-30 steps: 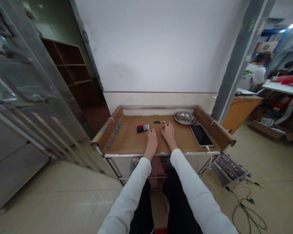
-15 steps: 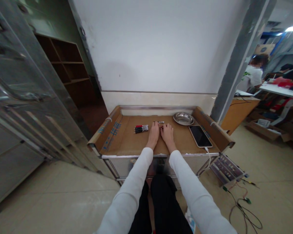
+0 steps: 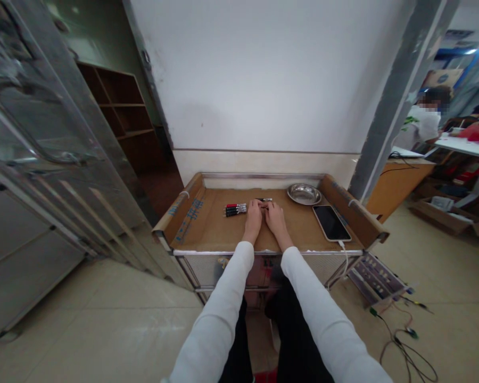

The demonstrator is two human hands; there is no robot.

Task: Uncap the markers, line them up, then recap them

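Curling close together over brown cardboard (image 3: pixel 209 231), left hand (image 3: pixel 254 210) and right hand (image 3: pixel 275 217); can't tell what's gripped. Black-and-silver pen-like piece (image 3: pixel 267 199) just beyond fingertips, partly hidden; red and black row (image 3: pixel 235 210) beside left hand.

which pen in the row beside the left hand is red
The farthest pen of that row, at its back edge: its barrel is red, while the black pens lie nearer.

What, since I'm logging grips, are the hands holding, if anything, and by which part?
It cannot be told: the left hand and right hand nearly meet, their backs hiding whatever they may grip. A pen-like thing shows partly, just beyond.
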